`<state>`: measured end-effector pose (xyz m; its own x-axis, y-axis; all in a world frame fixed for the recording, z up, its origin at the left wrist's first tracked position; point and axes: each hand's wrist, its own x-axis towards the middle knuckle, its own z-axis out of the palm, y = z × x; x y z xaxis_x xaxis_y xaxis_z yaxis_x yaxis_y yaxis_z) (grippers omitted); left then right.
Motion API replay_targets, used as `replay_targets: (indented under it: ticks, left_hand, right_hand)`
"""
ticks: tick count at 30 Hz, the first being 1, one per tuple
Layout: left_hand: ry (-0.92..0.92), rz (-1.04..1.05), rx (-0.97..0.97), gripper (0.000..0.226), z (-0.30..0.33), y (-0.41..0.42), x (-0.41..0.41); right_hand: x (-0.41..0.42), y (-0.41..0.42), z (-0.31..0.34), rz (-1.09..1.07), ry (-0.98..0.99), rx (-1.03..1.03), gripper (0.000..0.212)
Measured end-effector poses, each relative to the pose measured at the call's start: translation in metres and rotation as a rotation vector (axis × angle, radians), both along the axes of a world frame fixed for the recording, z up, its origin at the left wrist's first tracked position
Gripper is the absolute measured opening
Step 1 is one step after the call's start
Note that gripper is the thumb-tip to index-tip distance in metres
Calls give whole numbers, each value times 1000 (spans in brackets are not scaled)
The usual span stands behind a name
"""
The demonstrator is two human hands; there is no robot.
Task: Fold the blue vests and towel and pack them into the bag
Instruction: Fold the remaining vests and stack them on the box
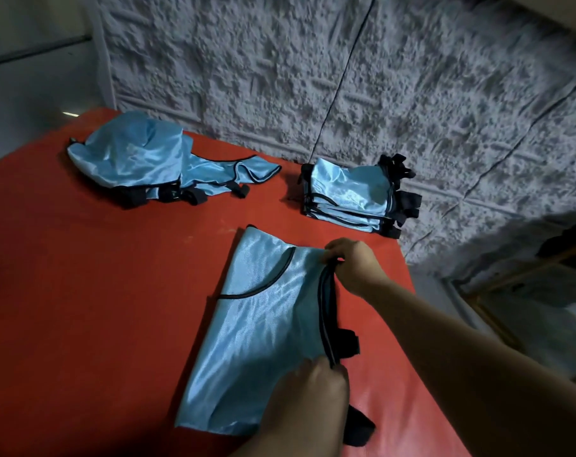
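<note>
While both hands are working it, the vest [257, 328] is lying flat on the red table [82, 291], close to the near right part of it, with its long side running from the near edge up toward the middle. It's shiny light blue with black piping, and a curved black neckline seam is showing on the upper half.

The right hand [352, 265] is reaching in from the right edge and pinching the vest's top right corner, fingers curled around the black-trimmed edge. The left hand [309, 390] is coming in from the near edge and gripping the lower end of that same black edge, fingers curled over the fabric. Between the two hands the black edge is lifting up off the table a little, looking like a fold line. Two black straps [349, 344] are sticking out from under the vest on its right side, one about halfway down and one near the bottom corner.

Further back, a folded stack [352, 196] of the same blue vests is sitting near the far right corner, neat, with black straps bunching out on its right side. It's well apart from the vest being handled.

Over at the far left corner, a loose pile [138, 159] of unfolded blue vests is sitting crumpled, with black straps hanging out along its near side.

A rough textured grey wall [313, 77] is running behind the far edge.
</note>
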<state>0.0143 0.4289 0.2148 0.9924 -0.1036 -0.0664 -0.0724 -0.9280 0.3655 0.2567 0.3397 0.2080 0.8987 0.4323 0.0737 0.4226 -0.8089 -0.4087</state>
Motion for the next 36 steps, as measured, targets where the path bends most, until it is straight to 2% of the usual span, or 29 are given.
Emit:
replay_targets:
  ticks: [2, 3, 5, 7, 9, 11, 12, 15, 17, 19, 22, 25, 27, 30, 32, 35, 36]
  left_hand:
    - [27, -54, 15, 48, -3, -2, 0]
    - [79, -69, 39, 46, 5, 0, 1]
    - [119, -90, -85, 36, 19, 11, 3]
    - [210, -80, -225, 46, 25, 21, 8]
    - [133, 10, -332, 40, 38, 35, 13]
    - [-42, 82, -204, 27, 36, 48, 18]
    - [-67, 94, -89, 28, 32, 55, 22]
    - [111, 145, 97, 51, -2, 68, 24]
    - [124, 165, 94, 55, -26, 78, 18]
    - [76, 164, 145, 53, -54, 82, 8]
    - [-21, 178, 258, 53, -77, 80, 2]
    - [-38, 173, 261, 48, -84, 76, -3]
    - [-45, 200, 228, 49, -81, 78, -1]
    - [-19, 190, 178, 56, -76, 79, 5]
    - [1, 188, 155, 61, -74, 78, 5]
    - [22, 184, 138, 68, -75, 78, 9]
    - [12, 182, 140, 70, -77, 78, 10]
  right_hand:
    - [0, 0, 1, -55, 100, 94, 43]
    - [-1, 1, 3, -94, 164, 158, 46]
    - [-6, 4, 7, -209, 246, 305, 52]
    - [-7, 5, 15, -345, 202, 382, 50]
    - [-11, 10, 23, -404, 51, 271, 45]
    - [-22, 25, 26, -259, -95, 184, 42]
    - [-30, 35, 23, -125, -137, 143, 42]
    - [-56, 60, -7, 172, -83, -76, 50]
    - [-66, 62, -29, 205, -20, -297, 62]
    - [-70, 57, -40, 174, 46, -406, 67]
    - [-64, 58, -34, 146, 7, -359, 61]
    - [-43, 67, -20, 28, -150, -225, 35]
    - [-26, 76, -9, -3, -63, -219, 31]
    - [-9, 91, 0, -25, 63, -383, 28]
    - [0, 97, 4, -49, 132, -392, 23]
    - [10, 103, 13, -6, 193, -411, 2]
    - [13, 104, 15, -1, 217, -421, 10]
